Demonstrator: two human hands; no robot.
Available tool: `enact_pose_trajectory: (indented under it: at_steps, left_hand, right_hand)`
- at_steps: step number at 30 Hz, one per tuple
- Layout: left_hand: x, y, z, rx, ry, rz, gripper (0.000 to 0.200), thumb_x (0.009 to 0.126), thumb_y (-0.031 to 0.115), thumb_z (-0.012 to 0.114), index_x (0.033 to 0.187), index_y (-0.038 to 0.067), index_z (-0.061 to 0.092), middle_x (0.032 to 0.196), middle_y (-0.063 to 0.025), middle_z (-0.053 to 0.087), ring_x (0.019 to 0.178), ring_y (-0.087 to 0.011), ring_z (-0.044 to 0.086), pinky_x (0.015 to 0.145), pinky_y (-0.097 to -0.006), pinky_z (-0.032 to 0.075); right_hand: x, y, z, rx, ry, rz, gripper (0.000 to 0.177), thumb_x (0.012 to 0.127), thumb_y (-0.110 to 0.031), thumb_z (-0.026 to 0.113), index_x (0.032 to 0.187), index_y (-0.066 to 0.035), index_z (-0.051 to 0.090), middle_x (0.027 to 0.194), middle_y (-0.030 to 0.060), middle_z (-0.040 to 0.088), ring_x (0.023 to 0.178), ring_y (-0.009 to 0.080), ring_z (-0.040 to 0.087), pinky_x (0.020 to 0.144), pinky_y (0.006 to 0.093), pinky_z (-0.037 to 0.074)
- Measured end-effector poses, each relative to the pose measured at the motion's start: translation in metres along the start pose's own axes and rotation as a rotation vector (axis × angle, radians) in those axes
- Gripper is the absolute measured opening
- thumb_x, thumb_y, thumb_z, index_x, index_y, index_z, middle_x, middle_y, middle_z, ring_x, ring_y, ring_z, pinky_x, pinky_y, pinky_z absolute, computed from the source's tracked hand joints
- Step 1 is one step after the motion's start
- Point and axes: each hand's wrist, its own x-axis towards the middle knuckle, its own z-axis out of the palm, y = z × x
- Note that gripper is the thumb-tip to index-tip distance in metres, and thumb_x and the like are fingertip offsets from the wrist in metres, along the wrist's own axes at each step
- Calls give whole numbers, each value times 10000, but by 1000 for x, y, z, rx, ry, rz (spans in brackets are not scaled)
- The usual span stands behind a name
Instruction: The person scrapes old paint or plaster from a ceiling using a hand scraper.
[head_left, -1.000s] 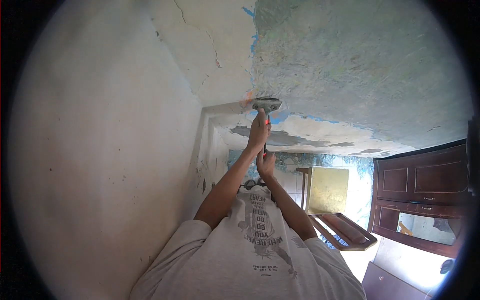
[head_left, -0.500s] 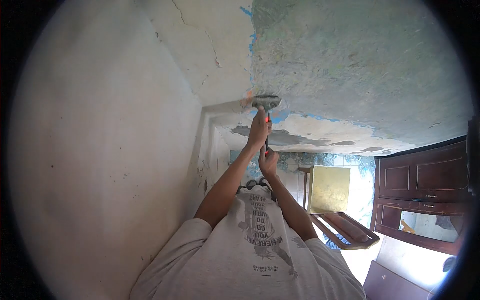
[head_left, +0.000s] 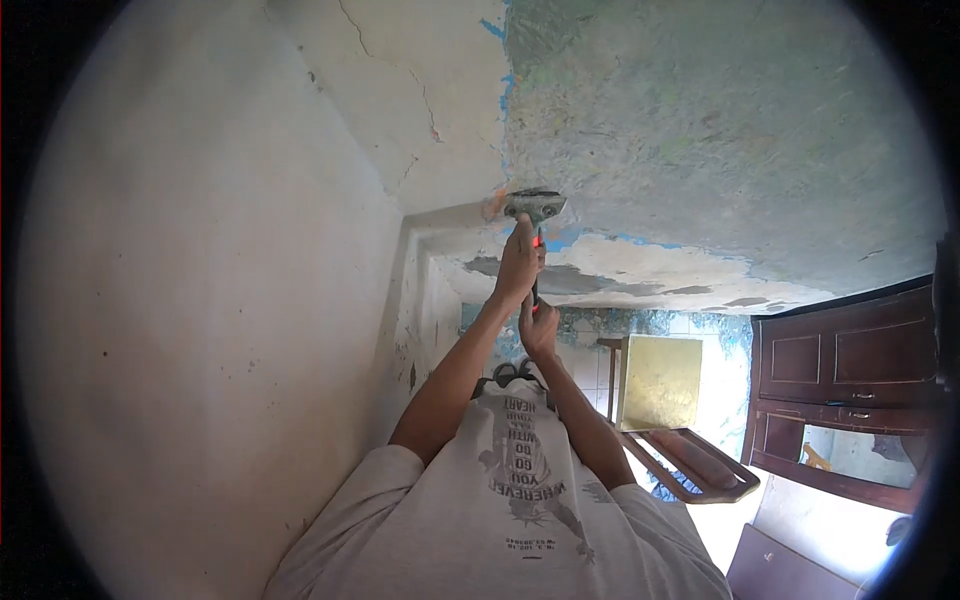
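Note:
A scraper point(head_left: 535, 206) with a wide metal head and a black and red handle meets the wall where cream paint borders bare grey-green plaster. My left hand point(head_left: 518, 265) is closed round the upper handle, its thumb stretched up toward the head. Lower down, my right hand point(head_left: 541, 328) wraps the end of the same handle. The blade's edge appears to touch the grey-green surface point(head_left: 700, 130). Blue and orange paint remnants show beside the scraper head.
A plain pale wall point(head_left: 200, 300) rises close on my left. To the right stand a wooden chair point(head_left: 660, 382) with a yellowish seat and a dark brown cabinet point(head_left: 850, 350). Light floor tiles and flaked debris lie below. Cracks point(head_left: 428, 100) run through the cream paint.
The scraper head has shifted very slightly to the right, with both hands still on the handle. The camera view has moved a little.

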Motion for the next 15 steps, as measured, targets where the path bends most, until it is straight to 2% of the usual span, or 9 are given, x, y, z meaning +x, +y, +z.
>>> enact_pose_trajectory:
  at_steps: [2,5,8,11,15]
  left_hand:
    - [5,-6,0,-10,-12,-8,653,964,733,361,864,100,484,630,73,354,511,-47,329,483,-228,288]
    - [3,-5,2,-17,0,-32,571,1015,646,361,844,108,445,623,73,340,501,-39,299,462,-225,254]
    - [2,8,4,-35,-5,-28,565,1018,643,357,840,112,434,624,75,332,500,-37,293,463,-225,252]
    - [4,-4,3,-46,-19,-13,566,1023,635,352,842,106,439,622,75,334,496,-35,293,463,-225,252]
    - [9,-1,1,-7,-34,-18,654,968,729,359,870,93,482,632,69,351,520,-47,334,490,-231,300]
  right_hand:
    - [1,0,-2,4,-17,23,498,1005,-311,537,713,92,574,572,289,532,555,478,563,540,500,414]
    - [0,12,5,-44,34,-44,496,1007,-298,530,706,94,571,577,301,528,566,492,559,535,500,406]
    - [4,-1,0,-27,29,-45,491,1005,-289,537,698,93,569,582,315,523,585,503,561,529,506,395]
    - [2,-3,-5,-34,30,-50,489,1002,-287,552,685,85,571,587,317,526,584,506,562,521,509,386]
    - [7,4,1,-43,92,-108,506,1000,-296,561,654,74,561,583,302,532,560,500,558,510,505,386]
